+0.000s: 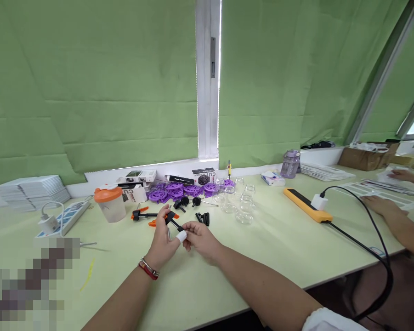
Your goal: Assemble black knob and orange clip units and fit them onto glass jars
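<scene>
Near the middle of the table, my left hand (161, 243) is closed around a black rod-shaped plastic part (175, 224) that has a wider head. A white cover is on the left thumb. My right hand (201, 239) pinches the lower end of the same part, and its fingertips hide that end. Orange pieces show behind the left fingers; whether they belong to the held part I cannot tell. Just beyond lie a black and orange clamp-like piece (143, 215), several black round-headed knobs (182, 202) and small black plastic pieces (203, 218).
Behind are purple spoked discs (174, 189), clear plastic cups (244, 202) and printed boxes (141, 176). An orange-lidded cup (110, 204) and white power strip (72, 218) stand left. Rightward are an orange power strip (306, 205), its cable, a purple bottle (290, 164) and another person's hands.
</scene>
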Demonstrator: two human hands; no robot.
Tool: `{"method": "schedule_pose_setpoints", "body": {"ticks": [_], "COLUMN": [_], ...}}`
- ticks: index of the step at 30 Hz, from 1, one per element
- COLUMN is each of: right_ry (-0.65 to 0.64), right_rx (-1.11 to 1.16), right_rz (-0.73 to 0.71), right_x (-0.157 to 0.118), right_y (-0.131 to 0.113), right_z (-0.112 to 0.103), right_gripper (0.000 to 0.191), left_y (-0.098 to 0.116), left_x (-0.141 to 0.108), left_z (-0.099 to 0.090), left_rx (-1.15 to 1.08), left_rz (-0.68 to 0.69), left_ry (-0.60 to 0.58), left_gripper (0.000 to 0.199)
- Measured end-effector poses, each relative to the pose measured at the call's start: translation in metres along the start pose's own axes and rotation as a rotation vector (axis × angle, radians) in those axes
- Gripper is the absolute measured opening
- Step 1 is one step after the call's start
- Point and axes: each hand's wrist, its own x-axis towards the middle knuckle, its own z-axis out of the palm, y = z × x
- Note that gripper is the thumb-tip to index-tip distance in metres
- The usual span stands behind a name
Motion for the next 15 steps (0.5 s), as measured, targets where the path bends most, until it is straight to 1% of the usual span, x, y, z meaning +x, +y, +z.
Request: {"method": "schedule_pose_setpoints", "body": {"ticks": [4, 7, 9, 11, 13, 15], "right_ry": [0.006, 0.004, 0.004, 0.006, -0.001, -0.004], "right_rx": [0.137, 0.174, 0.178, 0.177, 0.179, 0.178], "right_rz": [0.049, 0.076, 0.072, 0.063, 0.063, 0.070], "right_x": [-0.002, -0.004, -0.006, -0.006, -0.006, -0.006], "right_y": [-0.008, -0.013, -0.014, -0.014, -0.013, -0.012], "right_z": [-0.002, -0.004, -0.006, -0.007, -0.006, -0.005], "right_gripper": [0.036, 0.037, 0.036, 0.035, 0.035, 0.035], "left_y": [0.004, 0.004, 0.002, -0.001, -0.002, -0.001], "left_x": [0.001, 0.001, 0.000, 0.000, 0.000, 0.000], "left_z": [-0.001, -0.001, -0.001, -0.001, -0.001, -0.001], "left_rx": [0.217, 0.218, 0.183, 0.172, 0.199, 0.265], "left_rz": [0.105, 0.126, 0.123, 0.133, 0.159, 0.180], "left_ry": [-0.008, -0.012, 0.000, 0.012, 0.021, 0.005], "left_gripper": [0.095, 0.114, 0.116, 0.113, 0.110, 0.111]}}
